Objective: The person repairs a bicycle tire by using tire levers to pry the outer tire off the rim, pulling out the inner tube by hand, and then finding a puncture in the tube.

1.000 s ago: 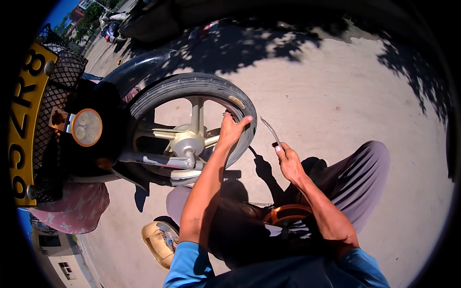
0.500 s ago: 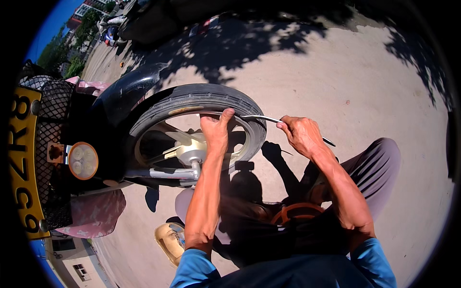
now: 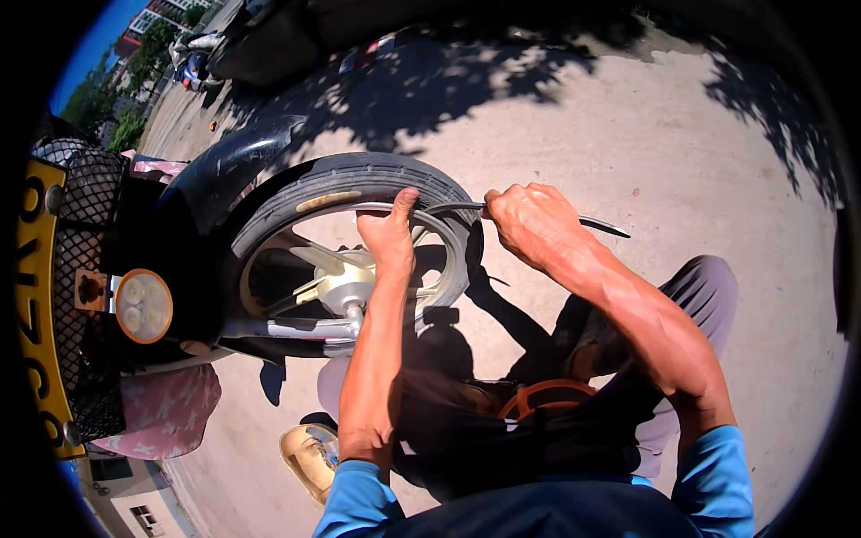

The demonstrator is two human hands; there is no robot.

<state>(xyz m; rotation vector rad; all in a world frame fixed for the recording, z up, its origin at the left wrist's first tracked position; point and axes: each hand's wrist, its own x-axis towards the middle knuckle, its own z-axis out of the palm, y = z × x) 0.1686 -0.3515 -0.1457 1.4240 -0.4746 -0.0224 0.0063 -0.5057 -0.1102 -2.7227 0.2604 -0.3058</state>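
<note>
A black tyre (image 3: 386,168) sits around the pale spoked wheel (image 3: 345,282) of a motor scooter. My left hand (image 3: 387,238) grips the wheel's rim at its upper right, thumb raised against the tyre and fingers partly hidden behind the rim. My right hand (image 3: 534,224) is closed around the middle of a curved metal tyre lever (image 3: 605,227). One end of the lever reaches in between the tyre and rim, just right of my left thumb. Its other end sticks out past my right wrist.
On the left are the scooter's round headlight (image 3: 143,306), black netting and a yellow number plate (image 3: 45,305). Its dark mudguard (image 3: 238,161) rises beyond the tyre. A beige tray-like container (image 3: 309,459) lies on the concrete beside my left forearm. Other scooters stand far left.
My right hand has moved up and left with the tyre lever, swinging its outer end upward. My left hand stays on the rim. The whole view has shifted slightly.
</note>
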